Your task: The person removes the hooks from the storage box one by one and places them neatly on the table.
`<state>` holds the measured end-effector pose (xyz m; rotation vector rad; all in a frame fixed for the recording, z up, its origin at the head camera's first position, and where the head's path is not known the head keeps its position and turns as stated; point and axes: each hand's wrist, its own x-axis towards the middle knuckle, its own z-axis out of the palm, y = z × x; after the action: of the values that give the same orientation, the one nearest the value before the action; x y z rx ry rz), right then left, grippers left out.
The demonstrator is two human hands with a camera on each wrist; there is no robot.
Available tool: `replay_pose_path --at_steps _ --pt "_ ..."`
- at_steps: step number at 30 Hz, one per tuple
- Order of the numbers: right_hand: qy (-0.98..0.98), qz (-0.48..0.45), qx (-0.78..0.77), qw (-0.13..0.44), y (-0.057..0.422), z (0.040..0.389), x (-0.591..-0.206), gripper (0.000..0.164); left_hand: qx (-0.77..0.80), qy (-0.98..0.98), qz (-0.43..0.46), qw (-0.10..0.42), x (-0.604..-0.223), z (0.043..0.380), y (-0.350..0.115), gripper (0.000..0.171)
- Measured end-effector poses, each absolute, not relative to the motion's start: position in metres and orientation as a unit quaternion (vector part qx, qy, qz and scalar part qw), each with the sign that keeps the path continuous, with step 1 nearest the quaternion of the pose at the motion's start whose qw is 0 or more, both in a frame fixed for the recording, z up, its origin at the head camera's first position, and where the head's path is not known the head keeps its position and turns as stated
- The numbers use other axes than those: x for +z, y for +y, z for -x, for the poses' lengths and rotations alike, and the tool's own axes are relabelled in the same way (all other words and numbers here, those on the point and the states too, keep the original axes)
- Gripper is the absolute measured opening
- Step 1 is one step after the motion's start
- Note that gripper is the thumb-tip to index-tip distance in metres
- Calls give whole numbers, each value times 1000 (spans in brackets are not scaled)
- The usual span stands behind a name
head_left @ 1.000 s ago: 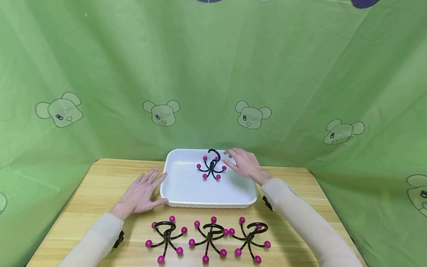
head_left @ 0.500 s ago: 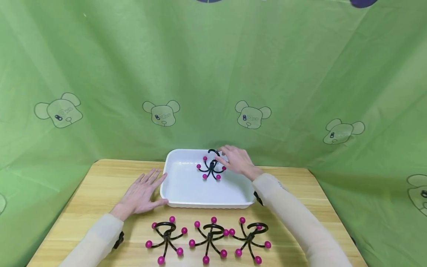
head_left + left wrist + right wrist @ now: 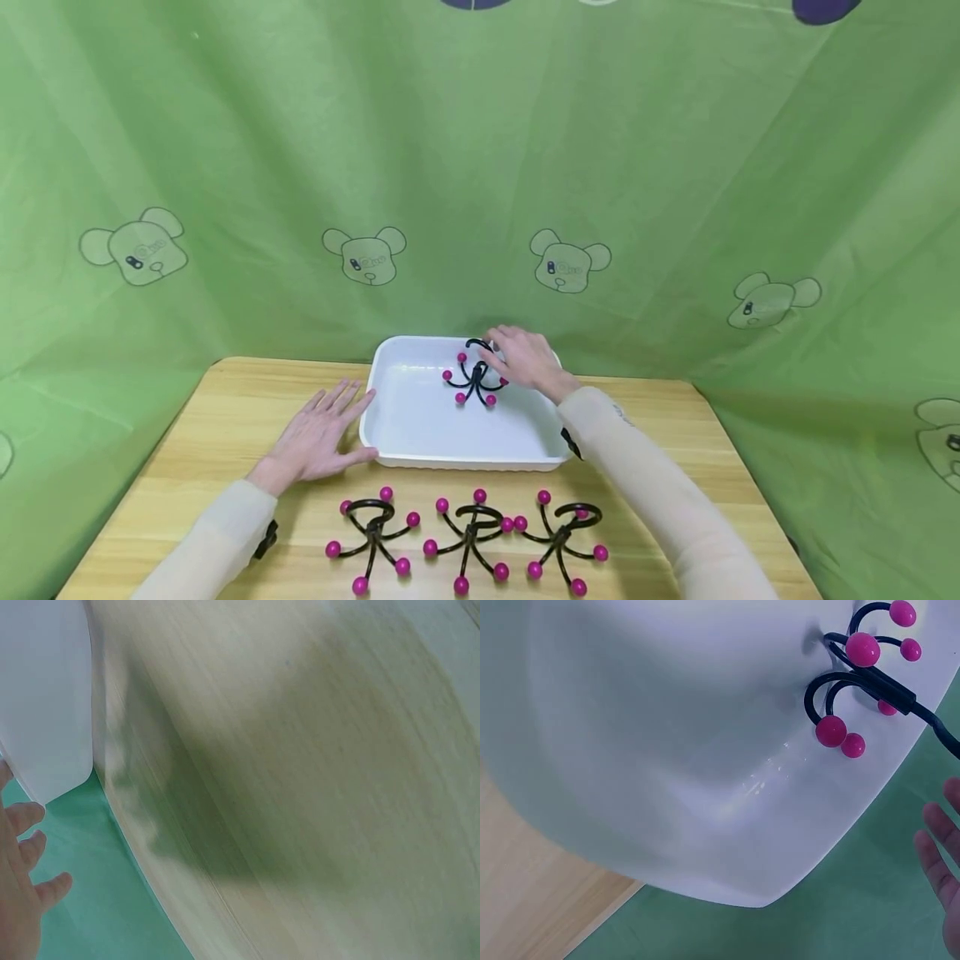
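Note:
A black hook hanger (image 3: pixel 476 379), its several curved arms tipped with pink balls, stands in the white tray (image 3: pixel 427 433) near the back. My right hand (image 3: pixel 522 358) is at its top hook, thumb and fingers apart on the hook's right side. In the right wrist view the hanger (image 3: pixel 885 690) leans with its hook running out of frame, and the hand's fingers (image 3: pixel 934 862) look spread, not curled round it. Contact is hard to tell. My left hand (image 3: pixel 318 429) lies with fingers spread by the tray's left edge; the left wrist view shows its fingers (image 3: pixel 26 851) near the tray wall.
Three similar hook hangers stand in a row on the wooden table (image 3: pixel 247 400) before the tray: a left one (image 3: pixel 373 533), a middle one (image 3: pixel 471 533) and a right one (image 3: pixel 561 537). A green curtain (image 3: pixel 465 167) with bear faces hangs behind.
My right hand has moved left from the tray's back right corner to the hook of the hanger inside. The left hand and the hangers have stayed in place.

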<state>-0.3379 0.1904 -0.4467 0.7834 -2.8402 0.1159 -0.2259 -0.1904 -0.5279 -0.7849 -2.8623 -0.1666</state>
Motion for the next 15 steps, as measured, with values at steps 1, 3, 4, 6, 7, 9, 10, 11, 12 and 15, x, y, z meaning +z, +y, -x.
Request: replay_pose_path --at_steps 1,3,4,6,7,9,10,11,12,15 --pt "-958 -265 39 100 191 338 -447 42 -56 -959 263 84 -528 226 -190 100" --pt "-957 -267 37 106 191 338 -447 37 -56 -959 263 82 -527 226 -191 100" --pt "-957 -268 39 107 191 339 -447 34 -57 -960 263 81 -527 226 -191 100" --pt "-955 -271 42 109 192 339 -447 32 -59 -960 263 79 -526 226 -191 100" --pt "-955 -272 44 110 192 338 -447 31 -60 -960 263 78 -526 226 -190 100" --pt "-954 -274 49 110 193 337 -447 30 -61 -960 262 76 -526 226 -190 100" --pt "-954 -275 51 109 193 337 -447 30 -61 -960 262 76 -526 226 -190 100" --pt "-953 -276 53 109 194 336 -447 30 -60 -960 263 76 -526 226 -190 100" --pt "-953 -277 54 109 194 335 -446 29 -60 -960 263 76 -526 226 -190 100" --pt "-952 -283 52 108 195 333 -445 28 -59 -959 264 81 -526 225 -190 100"
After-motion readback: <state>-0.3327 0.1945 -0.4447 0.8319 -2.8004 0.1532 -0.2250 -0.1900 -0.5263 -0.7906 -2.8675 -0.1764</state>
